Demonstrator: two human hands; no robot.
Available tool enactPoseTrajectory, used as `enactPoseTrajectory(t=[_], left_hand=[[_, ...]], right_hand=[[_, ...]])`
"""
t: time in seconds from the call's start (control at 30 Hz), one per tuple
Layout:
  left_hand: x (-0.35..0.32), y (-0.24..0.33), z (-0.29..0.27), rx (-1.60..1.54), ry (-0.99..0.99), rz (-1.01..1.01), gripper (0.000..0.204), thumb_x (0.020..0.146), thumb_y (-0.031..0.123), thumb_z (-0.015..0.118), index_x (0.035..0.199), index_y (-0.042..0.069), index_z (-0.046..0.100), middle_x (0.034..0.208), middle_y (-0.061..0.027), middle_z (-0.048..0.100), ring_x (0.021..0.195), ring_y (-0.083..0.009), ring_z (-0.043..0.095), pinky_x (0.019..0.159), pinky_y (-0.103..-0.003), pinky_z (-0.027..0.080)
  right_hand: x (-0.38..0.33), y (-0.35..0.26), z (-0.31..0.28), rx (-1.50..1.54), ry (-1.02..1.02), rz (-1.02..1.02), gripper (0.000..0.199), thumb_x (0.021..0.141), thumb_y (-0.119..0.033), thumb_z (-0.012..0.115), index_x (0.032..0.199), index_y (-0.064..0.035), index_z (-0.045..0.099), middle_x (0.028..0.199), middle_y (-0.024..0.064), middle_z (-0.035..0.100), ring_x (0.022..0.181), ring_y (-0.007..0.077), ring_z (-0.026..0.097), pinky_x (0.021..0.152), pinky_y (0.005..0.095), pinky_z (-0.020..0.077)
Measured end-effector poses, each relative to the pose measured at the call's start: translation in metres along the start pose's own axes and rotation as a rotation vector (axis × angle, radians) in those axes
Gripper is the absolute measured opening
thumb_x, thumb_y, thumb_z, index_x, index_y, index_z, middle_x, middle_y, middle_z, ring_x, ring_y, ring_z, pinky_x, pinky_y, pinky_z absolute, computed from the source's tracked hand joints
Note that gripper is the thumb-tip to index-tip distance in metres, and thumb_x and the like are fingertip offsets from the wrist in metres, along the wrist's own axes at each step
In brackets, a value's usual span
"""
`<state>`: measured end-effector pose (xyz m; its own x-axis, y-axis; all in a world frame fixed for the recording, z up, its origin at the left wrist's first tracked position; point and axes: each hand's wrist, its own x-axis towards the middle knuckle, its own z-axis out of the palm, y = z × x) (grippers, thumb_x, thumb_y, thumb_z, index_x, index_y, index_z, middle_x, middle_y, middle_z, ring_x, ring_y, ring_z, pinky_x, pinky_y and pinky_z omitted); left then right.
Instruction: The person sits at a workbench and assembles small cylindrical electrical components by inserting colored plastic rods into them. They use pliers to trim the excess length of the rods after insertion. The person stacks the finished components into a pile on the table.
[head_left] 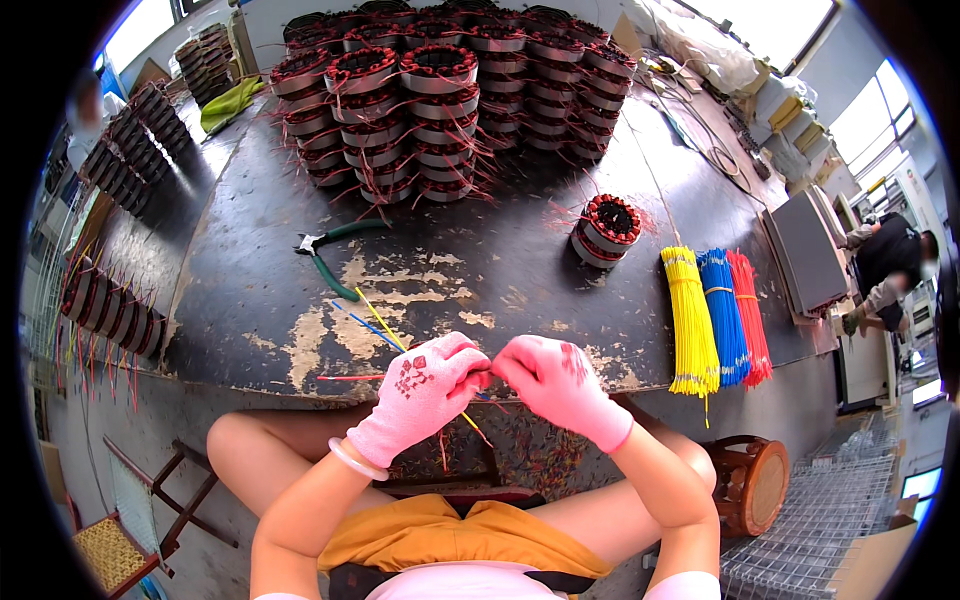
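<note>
Both my hands wear pink gloves and meet just over the table's near edge. My left hand [422, 398] is closed on a few thin wires: a yellow wire [382, 320], a blue wire [366, 325] and a red wire [350, 378] stick out past it. The yellow one also shows below the hand. Fingertips of my right hand [562, 388] are pinched against those of the left; what lies between them is too small and hidden to name. Beyond the hands, green-handled cutters [345, 231] lie spread on the table. A single motor stator [606, 232] with red windings stands to the right.
Tall stacks of stators [440, 110] fill the table's far side. Bundles of yellow wires [688, 320], blue wires [724, 318] and red wires [750, 318] lie at the right edge. More stators [112, 308] line the left. A wooden drum-shaped stool [740, 485] stands low right; another person [885, 260] is far right.
</note>
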<state>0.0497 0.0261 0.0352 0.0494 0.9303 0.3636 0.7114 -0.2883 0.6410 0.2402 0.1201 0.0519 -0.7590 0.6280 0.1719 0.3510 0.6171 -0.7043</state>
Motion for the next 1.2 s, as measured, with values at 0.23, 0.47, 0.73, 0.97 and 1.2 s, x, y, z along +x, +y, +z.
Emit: enactPoseTrajectory(t=[0.23,0.47,0.73,0.97,1.2], left_hand=[[-0.001,0.001,-0.002,-0.016,-0.018,-0.02,0.011,0.084,0.008,0.069,0.095,0.009,0.069,0.094,-0.0056,0.066,0.084,-0.0283,0.068,0.07,-0.038,0.055],[-0.001,-0.001,-0.002,-0.035,-0.014,-0.005,0.01,0.084,0.008,0.07,0.095,0.01,0.07,0.094,-0.0054,0.066,0.082,-0.0285,0.068,0.069,-0.038,0.054],[-0.002,0.0,-0.008,-0.055,-0.089,-0.009,0.013,0.084,0.005,0.068,0.096,0.011,0.069,0.094,-0.0048,0.066,0.083,-0.0274,0.068,0.07,-0.038,0.054],[-0.002,0.001,-0.01,-0.008,-0.07,-0.033,0.014,0.083,0.005,0.069,0.096,0.009,0.07,0.094,-0.0054,0.067,0.083,-0.0269,0.07,0.07,-0.036,0.056],[0.0,-0.001,-0.007,0.012,-0.064,0.002,0.011,0.086,0.01,0.07,0.098,0.009,0.07,0.097,-0.0065,0.067,0.083,-0.0286,0.068,0.07,-0.037,0.055]], right_hand=[[-0.005,-0.006,0.004,0.04,0.141,0.122,0.022,0.092,-0.026,0.071,0.097,-0.0045,0.07,0.088,0.0091,0.071,0.067,0.0239,0.066,0.061,0.0328,0.0514],[-0.01,0.006,0.011,0.286,-0.157,0.352,0.02,0.096,-0.022,0.066,0.103,-0.0039,0.071,0.086,0.0064,0.072,0.07,0.0223,0.069,0.065,0.0333,0.053],[-0.032,0.003,-0.007,-0.492,0.126,-0.036,0.017,0.098,-0.017,0.059,0.097,-0.0031,0.07,0.082,0.0101,0.071,0.068,0.0179,0.068,0.064,0.0314,0.0525],[-0.044,0.004,-0.011,-0.533,-0.146,0.025,0.03,0.093,-0.042,0.066,0.095,-0.0123,0.067,0.086,0.0058,0.066,0.08,0.0274,0.067,0.07,0.041,0.0524],[-0.008,0.004,0.004,-0.648,0.01,-0.394,0.023,0.086,-0.032,0.074,0.101,-0.0157,0.067,0.081,-0.0011,0.06,0.075,0.0205,0.064,0.067,0.036,0.0506]])
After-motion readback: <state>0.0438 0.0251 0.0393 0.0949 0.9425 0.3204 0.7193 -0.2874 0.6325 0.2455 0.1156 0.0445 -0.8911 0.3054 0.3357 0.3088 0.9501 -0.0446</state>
